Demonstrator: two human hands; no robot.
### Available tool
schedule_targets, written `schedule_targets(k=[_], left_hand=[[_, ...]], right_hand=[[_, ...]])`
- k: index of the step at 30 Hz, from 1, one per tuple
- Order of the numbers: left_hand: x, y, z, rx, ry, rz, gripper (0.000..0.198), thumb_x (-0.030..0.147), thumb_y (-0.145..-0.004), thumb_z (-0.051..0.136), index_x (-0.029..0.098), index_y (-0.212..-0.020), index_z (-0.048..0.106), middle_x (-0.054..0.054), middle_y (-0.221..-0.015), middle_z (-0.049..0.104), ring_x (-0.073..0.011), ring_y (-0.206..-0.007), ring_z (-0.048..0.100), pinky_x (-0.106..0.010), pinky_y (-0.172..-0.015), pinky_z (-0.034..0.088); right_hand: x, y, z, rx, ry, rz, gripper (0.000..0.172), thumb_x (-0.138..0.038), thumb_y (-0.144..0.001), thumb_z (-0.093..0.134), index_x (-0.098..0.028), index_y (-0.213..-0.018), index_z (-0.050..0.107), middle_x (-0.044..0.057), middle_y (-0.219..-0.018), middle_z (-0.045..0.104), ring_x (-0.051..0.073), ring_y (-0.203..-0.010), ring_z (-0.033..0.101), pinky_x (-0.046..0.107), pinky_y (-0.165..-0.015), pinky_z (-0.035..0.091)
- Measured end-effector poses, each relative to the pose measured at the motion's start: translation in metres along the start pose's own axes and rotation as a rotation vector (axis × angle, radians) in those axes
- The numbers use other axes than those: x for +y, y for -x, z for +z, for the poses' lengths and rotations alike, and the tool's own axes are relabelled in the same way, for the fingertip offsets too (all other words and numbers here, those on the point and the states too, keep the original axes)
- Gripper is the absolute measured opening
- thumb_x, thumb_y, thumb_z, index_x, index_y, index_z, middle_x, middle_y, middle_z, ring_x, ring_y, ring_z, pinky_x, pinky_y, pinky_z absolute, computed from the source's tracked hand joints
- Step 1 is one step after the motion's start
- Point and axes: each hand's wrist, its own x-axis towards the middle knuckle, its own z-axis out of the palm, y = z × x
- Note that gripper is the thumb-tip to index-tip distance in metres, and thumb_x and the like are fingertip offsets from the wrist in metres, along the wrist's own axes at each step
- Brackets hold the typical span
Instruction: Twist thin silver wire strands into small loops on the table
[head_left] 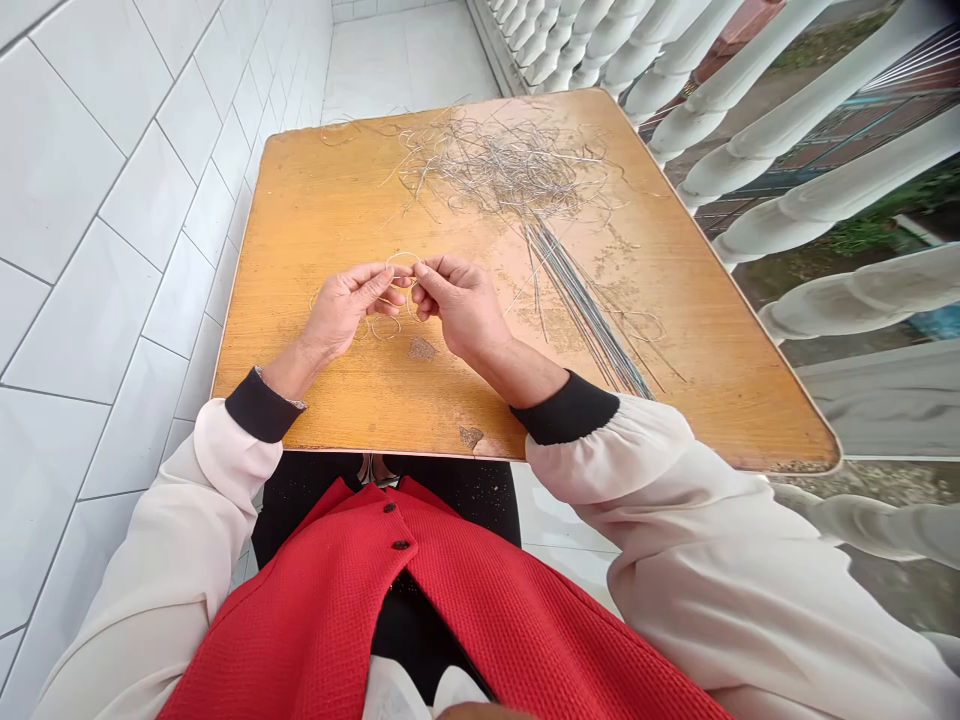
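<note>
Left hand point(346, 305) and right hand point(466, 302) close together above the worktop point(300, 210), angled inward, pinched on a looped strand point(403, 254)

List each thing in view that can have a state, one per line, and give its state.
Thin wire: curved, held
Left hand: closed in a pinch
Right hand: closed in a pinch
Wire heap: loose, tangled
Wire bundle: mostly straight, lying lengthwise together
Tabletop: worn, patchy
Red jacket: buttoned

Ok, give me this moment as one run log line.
left hand: pinching thin wire loop | right hand: pinching same loop | tangled wires: far part of wood-grain table | straight wire bundle: right of hands
</note>
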Motion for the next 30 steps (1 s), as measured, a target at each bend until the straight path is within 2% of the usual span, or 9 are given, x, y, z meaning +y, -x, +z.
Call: schedule_targets(k=[9,14,22,27,30], left_hand=[[-0.012,-0.006,-0.006,-0.033,0.015,0.094,0.031,0.045,-0.096,0.077,0.016,-0.085,0.076,-0.001,-0.084,0.077,-0.0072,-0.071,0.07,-0.021,-0.073,0.055],[-0.013,-0.007,-0.008,-0.015,-0.017,0.088,0.033,0.047,-0.098,0.075,0.016,-0.084,0.073,0.0,-0.081,0.075,-0.0075,-0.071,0.07,-0.021,-0.073,0.056],[-0.01,-0.006,-0.006,-0.001,-0.041,0.049,0.036,0.046,-0.1,0.072,0.016,-0.081,0.069,0.0,-0.077,0.073,-0.0065,-0.066,0.067,-0.02,-0.068,0.054],[-0.003,-0.005,-0.007,0.028,-0.082,0.035,0.041,0.053,-0.1,0.069,0.015,-0.084,0.069,-0.002,-0.082,0.074,-0.0067,-0.067,0.068,-0.018,-0.062,0.052],[-0.001,-0.007,-0.011,0.053,-0.171,0.072,0.03,0.045,-0.099,0.072,0.016,-0.089,0.071,-0.001,-0.081,0.074,-0.0051,-0.062,0.063,-0.017,-0.056,0.047]], right_hand=[[-0.002,-0.002,0.0,0.003,-0.019,-0.04,0.037,-0.046,-0.095,0.081,-0.02,-0.076,0.063,-0.005,-0.059,0.056,0.006,-0.049,0.042,0.021,-0.047,0.034],[-0.002,-0.002,0.001,-0.006,-0.025,-0.058,0.035,-0.04,-0.097,0.08,-0.02,-0.075,0.061,-0.005,-0.058,0.056,0.006,-0.048,0.041,0.02,-0.046,0.033],[-0.001,0.002,0.004,-0.008,0.012,-0.06,0.037,-0.042,-0.097,0.08,-0.021,-0.076,0.059,-0.005,-0.059,0.057,0.006,-0.048,0.043,0.019,-0.046,0.035],[-0.009,0.002,0.003,-0.016,0.038,-0.022,0.031,-0.024,-0.1,0.075,-0.019,-0.073,0.06,-0.006,-0.055,0.057,0.005,-0.045,0.041,0.019,-0.045,0.033],[-0.014,0.002,0.004,-0.039,0.08,0.052,0.032,-0.007,-0.1,0.066,-0.018,-0.07,0.06,-0.006,-0.053,0.056,0.004,-0.043,0.04,0.019,-0.046,0.032]])
